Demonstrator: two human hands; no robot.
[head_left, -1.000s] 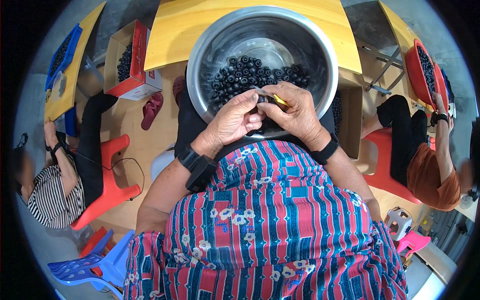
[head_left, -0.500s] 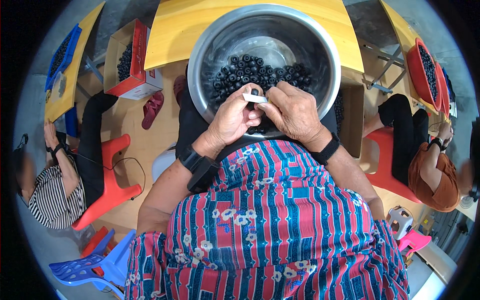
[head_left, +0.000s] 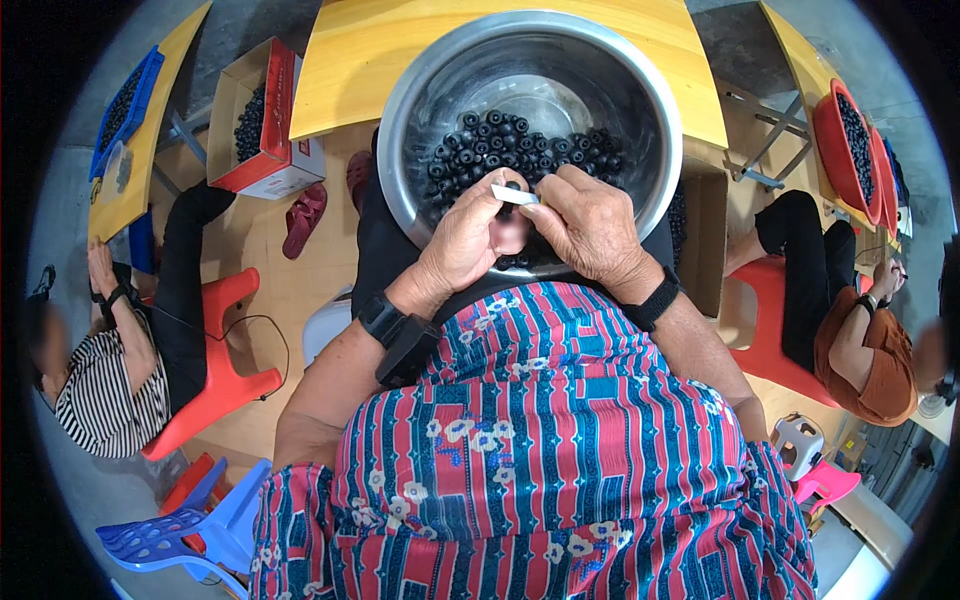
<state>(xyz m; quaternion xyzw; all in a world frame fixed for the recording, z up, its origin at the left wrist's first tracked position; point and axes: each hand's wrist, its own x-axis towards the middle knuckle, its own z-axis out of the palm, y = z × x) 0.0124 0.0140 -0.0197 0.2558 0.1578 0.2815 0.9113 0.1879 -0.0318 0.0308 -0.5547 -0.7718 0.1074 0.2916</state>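
**Between the left hand (head_left: 462, 235) and the right hand (head_left: 590, 222), a black piece (head_left: 513, 184) and a pale blade (head_left: 515, 195)**

The left hand is pinched around the black piece, which shows only partly at its thumb and fingertips. The right hand is curled round the blade, whose flat strip lies across the front of the piece; whether the edge touches it, I cannot tell.

The piece looks light, slightly springy and hard to break, perhaps rubber, with a smooth outside that could roll or slip. Its round side seems the best hold, with fingertips kept behind the blade. The strip looks thin and stiff, best gripped well back from its slanted tip.

Just beyond both hands, similar black pieces (head_left: 485, 150) are heaped in a wide bowl (head_left: 673, 150); many are short, rounded and holed through the middle. The bowl is shiny metal with a rolled rim, its inside smooth and faintly cloudy.

Past the bowl, farther from the hands, is a yellow surface (head_left: 345, 70) with wood grain. Nearer the body than the hands, a soft patterned shirt (head_left: 560, 420) carries stripes and pale flowers. Well left of the left hand stands a cardboard box (head_left: 277, 110) with red sides, also holding small black pieces.
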